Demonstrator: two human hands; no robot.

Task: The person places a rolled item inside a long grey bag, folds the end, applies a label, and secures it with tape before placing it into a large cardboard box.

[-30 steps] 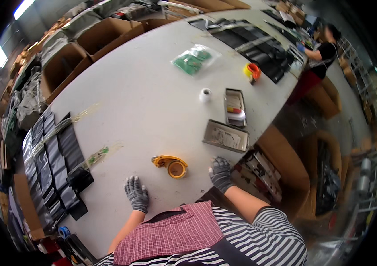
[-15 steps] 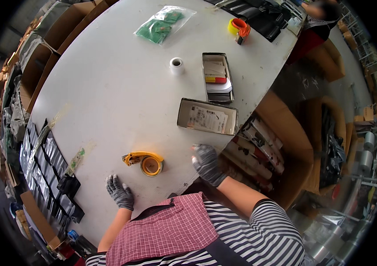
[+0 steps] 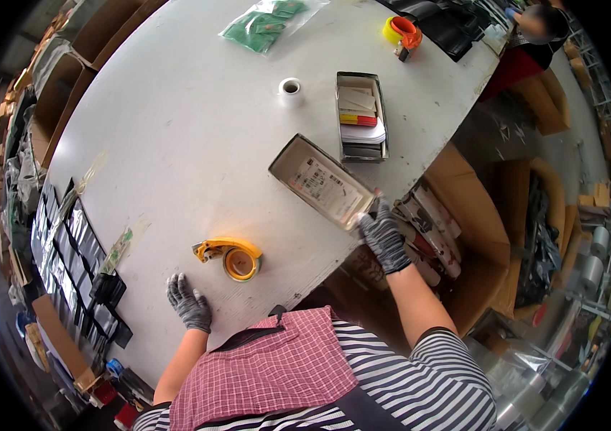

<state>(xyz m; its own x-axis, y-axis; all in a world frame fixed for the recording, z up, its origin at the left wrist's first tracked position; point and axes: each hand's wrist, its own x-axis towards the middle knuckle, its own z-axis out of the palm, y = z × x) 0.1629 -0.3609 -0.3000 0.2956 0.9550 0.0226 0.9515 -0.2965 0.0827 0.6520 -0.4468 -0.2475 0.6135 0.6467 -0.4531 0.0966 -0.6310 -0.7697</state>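
Observation:
My right hand (image 3: 384,237), in a grey glove, grips the near right end of an open shallow cardboard box (image 3: 293,161). Inside that box lies a white printed label sheet (image 3: 327,184). It sits at a slant on the table, one corner close to the edge. My left hand (image 3: 189,303), also gloved, lies flat on the tabletop with fingers spread and holds nothing. Between the hands rests a yellow tape dispenser (image 3: 228,248) with a tape roll. Beyond the gripped box stands a second open box (image 3: 340,118) with cards and papers.
A small white roll (image 3: 291,89), a clear bag of green items (image 3: 262,29) and orange and yellow tape rolls (image 3: 404,30) occupy the far table (image 3: 169,136). Black plastic packages (image 3: 75,251) lie left. Cartons (image 3: 474,230) stand beyond the right edge; another person (image 3: 535,43) is far right.
My right hand has moved forward and right and taken hold of the labelled box. The box has turned, its near right end swinging toward me. My left hand stays flat.

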